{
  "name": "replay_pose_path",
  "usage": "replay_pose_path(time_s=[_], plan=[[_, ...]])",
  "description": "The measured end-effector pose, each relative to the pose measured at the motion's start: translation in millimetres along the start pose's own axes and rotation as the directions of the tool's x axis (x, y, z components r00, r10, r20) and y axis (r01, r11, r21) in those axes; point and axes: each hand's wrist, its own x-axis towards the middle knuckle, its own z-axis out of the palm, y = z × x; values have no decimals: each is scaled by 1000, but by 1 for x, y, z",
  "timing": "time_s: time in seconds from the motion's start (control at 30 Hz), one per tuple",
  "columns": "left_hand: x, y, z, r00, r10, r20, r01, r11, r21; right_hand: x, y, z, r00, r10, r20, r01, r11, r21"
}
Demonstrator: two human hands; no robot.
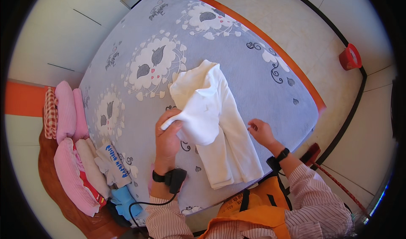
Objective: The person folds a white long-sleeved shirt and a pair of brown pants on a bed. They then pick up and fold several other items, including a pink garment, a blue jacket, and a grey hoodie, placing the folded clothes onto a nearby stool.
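White garment (226,125) held from left

My left grip (168,135) pinches a lifted edge, the rest lying rightward; my right grip (262,133), empty, loosely curled, is just beside the other side. I see the garment's length run inward from near the bed's (283,108) near edge.

Bright diffuse light, soft shadows, highlights on white garment (215,120), bowed edges, black fisheye corners

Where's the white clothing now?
The white clothing is central in the head view, on the bed, between the left hand, gripping its edge, and right hand.
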Motion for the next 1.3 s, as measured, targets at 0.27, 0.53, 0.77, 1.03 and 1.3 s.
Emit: replay_pose_path(time_s=[0.27,0.53,0.77,1.03,1.3], plan=[[36,23,-12,985,168,-45,-159,976,148,217,-62,16,915,-394,83,401,908,-122],[39,20,-21,973,220,-63,-206,961,183,325,-81,53,711,-386,588,553,823,-128],[44,-7,-68,924,67,-376,-5,987,163,366,-65,-2,668,-173,723,328,941,-79],[78,-99,-132,771,-104,-628,284,939,194,351,-4,-12,946,-315,70,322,934,-152],[79,-53,-117,789,34,-613,221,916,335,172,-15,2,964,-105,245,66,985,162]])
